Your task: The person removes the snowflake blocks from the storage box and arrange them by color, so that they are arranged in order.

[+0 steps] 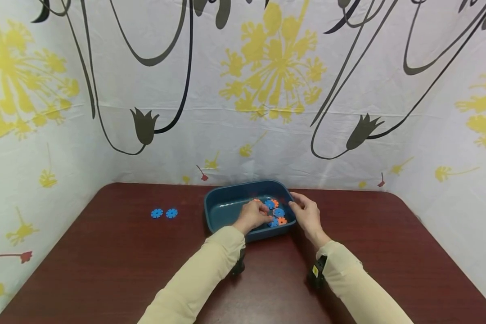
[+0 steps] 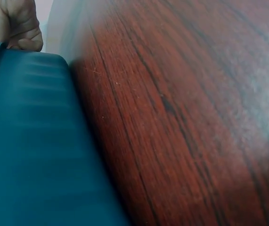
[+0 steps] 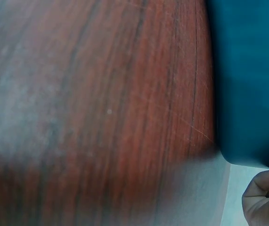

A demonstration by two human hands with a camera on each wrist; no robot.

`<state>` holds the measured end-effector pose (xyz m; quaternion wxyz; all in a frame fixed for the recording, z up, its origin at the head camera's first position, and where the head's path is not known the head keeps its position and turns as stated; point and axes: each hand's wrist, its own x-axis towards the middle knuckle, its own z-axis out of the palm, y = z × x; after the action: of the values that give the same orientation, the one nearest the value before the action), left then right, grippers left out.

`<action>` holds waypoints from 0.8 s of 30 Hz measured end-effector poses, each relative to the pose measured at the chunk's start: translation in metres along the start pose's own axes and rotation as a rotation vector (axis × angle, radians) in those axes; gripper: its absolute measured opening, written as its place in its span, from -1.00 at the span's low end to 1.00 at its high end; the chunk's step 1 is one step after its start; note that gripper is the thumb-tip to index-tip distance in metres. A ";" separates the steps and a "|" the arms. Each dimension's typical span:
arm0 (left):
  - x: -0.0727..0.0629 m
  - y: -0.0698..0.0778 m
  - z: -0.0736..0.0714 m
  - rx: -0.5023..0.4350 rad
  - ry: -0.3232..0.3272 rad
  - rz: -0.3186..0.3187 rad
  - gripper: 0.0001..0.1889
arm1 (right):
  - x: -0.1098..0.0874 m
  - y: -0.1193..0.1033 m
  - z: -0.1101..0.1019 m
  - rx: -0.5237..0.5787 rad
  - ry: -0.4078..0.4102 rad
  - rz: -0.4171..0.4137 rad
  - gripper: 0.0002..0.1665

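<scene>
A dark teal tray (image 1: 227, 189) stands at the back middle of the table, with several blue and orange flower-shaped plastic discs (image 1: 279, 212) in its right part. My left hand (image 1: 252, 215) reaches over the near rim with bent fingers, its fingertips among the discs. Whether they pinch one is hidden. At the tray's right end my right hand (image 1: 306, 216) grips the rim between thumb and fingers. The tray's outer wall (image 2: 35, 132) fills the left side of the left wrist view, and the same teal wall (image 3: 252, 84) shows in the right wrist view.
Two blue flower-shaped discs (image 1: 164, 213) lie side by side on the brown wooden table (image 1: 105, 270), left of the tray. A patterned white cloth (image 1: 210, 148) hangs close behind the table's back edge and along both sides.
</scene>
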<state>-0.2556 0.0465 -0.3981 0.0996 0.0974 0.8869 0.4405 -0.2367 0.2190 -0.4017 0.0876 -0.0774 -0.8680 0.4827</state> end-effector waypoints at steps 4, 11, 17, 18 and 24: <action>0.000 0.001 0.001 0.031 0.007 -0.022 -0.77 | -0.001 0.000 0.000 0.003 0.003 -0.003 -0.57; 0.001 0.004 0.003 0.089 0.010 -0.046 -0.80 | -0.002 0.000 0.000 -0.006 0.003 0.001 -0.57; 0.001 0.002 0.004 0.117 0.009 -0.009 -0.79 | 0.000 0.000 0.001 -0.013 0.004 -0.007 -0.57; 0.001 0.002 0.004 0.124 0.009 -0.002 -0.79 | 0.000 0.000 0.001 -0.014 0.004 -0.009 -0.57; 0.001 0.002 0.005 0.142 0.000 0.005 -0.79 | -0.001 0.001 0.000 -0.004 0.000 -0.016 -0.57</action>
<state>-0.2549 0.0521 -0.3994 0.0915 0.1066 0.9156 0.3767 -0.2359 0.2189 -0.4024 0.0911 -0.0705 -0.8694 0.4804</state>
